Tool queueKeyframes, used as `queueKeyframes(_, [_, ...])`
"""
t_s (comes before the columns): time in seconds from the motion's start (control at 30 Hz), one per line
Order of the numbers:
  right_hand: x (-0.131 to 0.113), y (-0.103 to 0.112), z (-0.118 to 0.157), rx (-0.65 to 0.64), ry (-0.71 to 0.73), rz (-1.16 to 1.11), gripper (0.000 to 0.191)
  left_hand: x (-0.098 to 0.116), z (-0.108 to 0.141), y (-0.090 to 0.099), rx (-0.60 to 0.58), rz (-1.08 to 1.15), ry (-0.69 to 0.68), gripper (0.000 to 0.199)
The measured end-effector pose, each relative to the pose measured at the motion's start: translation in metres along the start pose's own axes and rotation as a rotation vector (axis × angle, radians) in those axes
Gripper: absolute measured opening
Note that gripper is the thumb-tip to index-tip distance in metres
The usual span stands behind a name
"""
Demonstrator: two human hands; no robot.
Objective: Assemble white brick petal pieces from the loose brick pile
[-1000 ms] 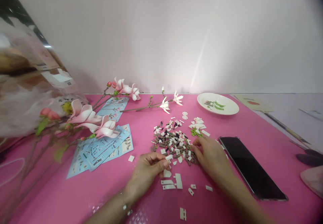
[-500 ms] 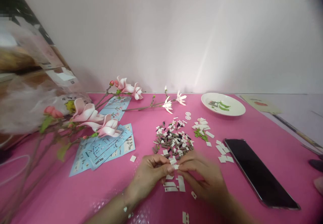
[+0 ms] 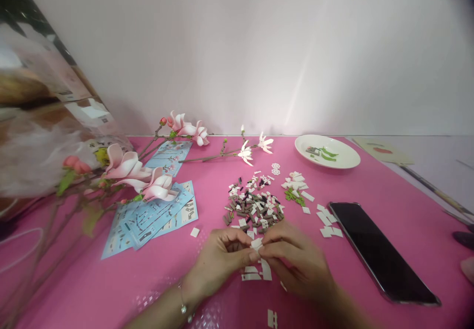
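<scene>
Small white pieces (image 3: 256, 243) are pinched between the fingertips of both hands, low in the middle of the head view. My left hand (image 3: 222, 255), with a thin bracelet at the wrist, has thumb and fingers closed on them from the left. From the right, my right hand (image 3: 296, 255) closes its fingertips on the same pieces; where one piece ends and another begins is hard to tell. Several flat white pieces (image 3: 252, 276) lie on the pink surface just below the fingers. Beyond them is a pile of brown, white and black pieces (image 3: 254, 203).
Blue printed sheets (image 3: 148, 220) and pink flower stems (image 3: 128, 168) lie left. White flowers (image 3: 245, 153) are at the back. White and green pieces (image 3: 295, 196), a plate (image 3: 348, 157) and a dark phone (image 3: 383, 255) stand right of the pile.
The fingertips have come closer together, and the two white pieces between them now meet or overlap. My right hand has shifted slightly and covers more of a loose white piece below it.
</scene>
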State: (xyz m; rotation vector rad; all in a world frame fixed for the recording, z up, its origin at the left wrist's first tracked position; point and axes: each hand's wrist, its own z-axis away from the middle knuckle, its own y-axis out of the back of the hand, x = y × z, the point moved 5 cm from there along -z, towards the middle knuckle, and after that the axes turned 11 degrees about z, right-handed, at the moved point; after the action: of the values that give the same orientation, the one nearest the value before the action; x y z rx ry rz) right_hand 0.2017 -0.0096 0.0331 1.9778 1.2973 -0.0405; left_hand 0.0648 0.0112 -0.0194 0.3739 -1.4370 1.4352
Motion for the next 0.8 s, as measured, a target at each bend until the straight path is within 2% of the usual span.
queueKeyframes(0.13, [0.003,-0.001,0.001,-0.007,-0.084,-0.015,0.016,0.0,-0.001,0.001,-0.006,-0.065,-0.052,0.031])
queueKeyframes(0.37, [0.008,-0.003,0.007,-0.106,-0.277,-0.157,0.005,0.0,0.002,0.002,-0.067,-0.157,-0.162,0.019])
queueKeyframes(0.5, [0.01,-0.004,0.005,-0.126,-0.322,-0.22,0.009,0.005,0.004,0.0,-0.075,-0.277,-0.24,0.017])
queueKeyframes(0.8, [0.013,-0.007,0.004,-0.172,-0.395,-0.259,0.015,0.01,0.007,0.001,-0.075,-0.388,-0.328,0.018])
